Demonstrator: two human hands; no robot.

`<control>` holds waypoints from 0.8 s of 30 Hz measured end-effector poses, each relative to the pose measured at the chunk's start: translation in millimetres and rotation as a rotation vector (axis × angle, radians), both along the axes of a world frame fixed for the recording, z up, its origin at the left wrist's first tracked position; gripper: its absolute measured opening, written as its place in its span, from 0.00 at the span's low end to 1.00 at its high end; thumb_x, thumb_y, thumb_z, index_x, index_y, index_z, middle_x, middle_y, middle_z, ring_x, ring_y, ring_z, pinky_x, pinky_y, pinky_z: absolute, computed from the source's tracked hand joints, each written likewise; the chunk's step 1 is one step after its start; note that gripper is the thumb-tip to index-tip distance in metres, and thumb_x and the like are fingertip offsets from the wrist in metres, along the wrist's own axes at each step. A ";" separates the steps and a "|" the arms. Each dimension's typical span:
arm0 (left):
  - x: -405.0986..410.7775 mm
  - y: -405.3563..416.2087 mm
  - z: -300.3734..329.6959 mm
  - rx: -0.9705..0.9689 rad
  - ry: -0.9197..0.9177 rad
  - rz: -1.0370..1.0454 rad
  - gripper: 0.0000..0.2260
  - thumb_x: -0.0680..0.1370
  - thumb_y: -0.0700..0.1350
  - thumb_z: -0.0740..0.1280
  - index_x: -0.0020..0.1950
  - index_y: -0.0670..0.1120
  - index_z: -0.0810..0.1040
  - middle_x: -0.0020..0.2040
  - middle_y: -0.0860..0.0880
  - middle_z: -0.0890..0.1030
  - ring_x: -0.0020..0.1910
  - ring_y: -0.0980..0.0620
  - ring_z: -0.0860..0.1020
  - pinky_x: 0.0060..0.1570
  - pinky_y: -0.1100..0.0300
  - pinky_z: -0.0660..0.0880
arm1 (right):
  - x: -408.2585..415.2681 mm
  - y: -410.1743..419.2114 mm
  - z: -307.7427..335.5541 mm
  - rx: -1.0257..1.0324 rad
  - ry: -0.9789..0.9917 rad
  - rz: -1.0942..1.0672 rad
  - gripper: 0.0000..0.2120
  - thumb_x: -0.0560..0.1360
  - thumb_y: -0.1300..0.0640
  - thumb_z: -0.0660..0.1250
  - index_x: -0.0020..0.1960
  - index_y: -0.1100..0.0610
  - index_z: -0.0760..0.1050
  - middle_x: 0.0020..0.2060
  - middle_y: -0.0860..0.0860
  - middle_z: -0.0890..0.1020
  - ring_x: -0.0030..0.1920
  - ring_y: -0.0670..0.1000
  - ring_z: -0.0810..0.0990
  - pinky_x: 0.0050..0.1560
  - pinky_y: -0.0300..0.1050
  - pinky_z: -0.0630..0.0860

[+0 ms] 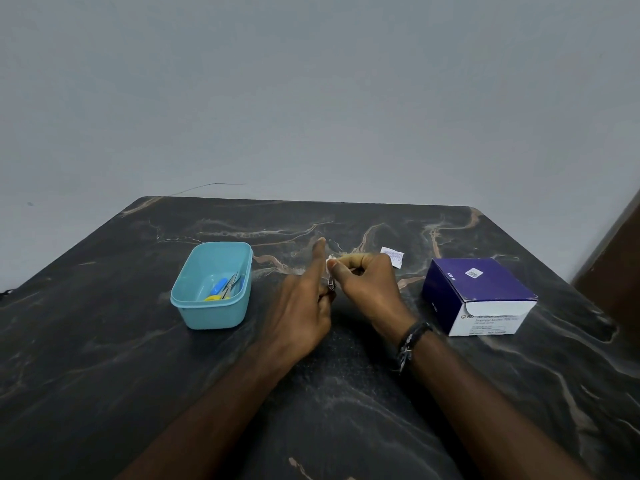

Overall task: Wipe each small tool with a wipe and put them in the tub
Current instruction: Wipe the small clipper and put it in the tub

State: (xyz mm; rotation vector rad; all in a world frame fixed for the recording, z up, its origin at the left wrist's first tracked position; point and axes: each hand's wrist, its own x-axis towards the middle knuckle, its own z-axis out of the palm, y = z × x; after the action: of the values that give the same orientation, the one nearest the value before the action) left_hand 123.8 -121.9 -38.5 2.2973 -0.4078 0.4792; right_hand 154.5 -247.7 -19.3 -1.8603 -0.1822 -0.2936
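Fingertips (334, 266) of your right hand (363, 282) pinch the wipe (329, 262) around the top of a small metal tool (331, 285), which hangs roughly upright below them. Your left hand (304, 306) grips its lower end, forefinger straight. Your left hand is nearer the tub (194, 306), well off to its left.

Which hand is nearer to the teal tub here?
Left. The left hand is just right of the teal tub, holding a small metal tool. The right hand sits farther right, pinching a wipe, toward the purple box.
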 end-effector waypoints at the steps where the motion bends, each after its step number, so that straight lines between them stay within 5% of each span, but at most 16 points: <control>1: 0.3 1.7 0.4 -0.003 -0.005 0.007 0.41 0.74 0.35 0.66 0.79 0.52 0.45 0.32 0.51 0.78 0.31 0.53 0.77 0.37 0.49 0.78 | -0.4 0.3 -0.4 -0.029 0.015 0.028 0.08 0.75 0.58 0.70 0.37 0.57 0.82 0.28 0.47 0.82 0.28 0.38 0.78 0.30 0.32 0.72; 8: 6.7 9.1 -4.2 0.117 -0.052 0.026 0.41 0.74 0.39 0.63 0.79 0.53 0.41 0.35 0.46 0.80 0.33 0.47 0.76 0.38 0.47 0.76 | 0.5 1.9 -1.4 -0.111 0.060 -0.015 0.10 0.74 0.58 0.70 0.34 0.56 0.82 0.29 0.49 0.83 0.29 0.42 0.78 0.33 0.37 0.75; 13: 7.0 2.5 -7.9 0.190 -0.102 0.005 0.37 0.77 0.42 0.65 0.78 0.56 0.46 0.39 0.47 0.81 0.37 0.48 0.79 0.42 0.49 0.77 | 2.2 -6.0 4.2 0.063 0.118 -0.048 0.14 0.76 0.59 0.69 0.33 0.63 0.78 0.21 0.47 0.72 0.22 0.42 0.67 0.25 0.37 0.65; 17: 6.2 1.5 -1.2 -0.196 -0.067 0.001 0.21 0.76 0.40 0.70 0.69 0.49 0.73 0.43 0.49 0.85 0.39 0.56 0.82 0.44 0.56 0.82 | 1.7 -9.9 10.2 0.405 0.283 0.032 0.09 0.75 0.59 0.70 0.37 0.60 0.78 0.29 0.53 0.73 0.26 0.44 0.67 0.21 0.35 0.62; 21: 8.4 2.9 7.5 -0.786 0.239 -0.002 0.12 0.73 0.37 0.73 0.55 0.41 0.81 0.41 0.44 0.85 0.38 0.49 0.84 0.41 0.57 0.82 | 3.4 -14.9 12.7 0.551 0.324 0.126 0.06 0.75 0.58 0.70 0.43 0.60 0.80 0.34 0.52 0.74 0.29 0.44 0.67 0.22 0.34 0.61; 24: 8.8 4.5 10.8 -1.019 0.342 -0.027 0.07 0.72 0.35 0.73 0.49 0.40 0.81 0.39 0.43 0.84 0.37 0.48 0.82 0.41 0.55 0.82 | 5.2 -15.5 10.9 0.569 0.306 0.138 0.07 0.75 0.58 0.70 0.46 0.63 0.80 0.36 0.52 0.74 0.30 0.44 0.67 0.22 0.34 0.61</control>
State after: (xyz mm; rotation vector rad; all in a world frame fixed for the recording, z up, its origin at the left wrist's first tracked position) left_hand 132.6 -117.4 -27.7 1.3344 0.0067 0.1875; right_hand 159.7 -263.2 -8.3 -1.2984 -0.0103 0.0397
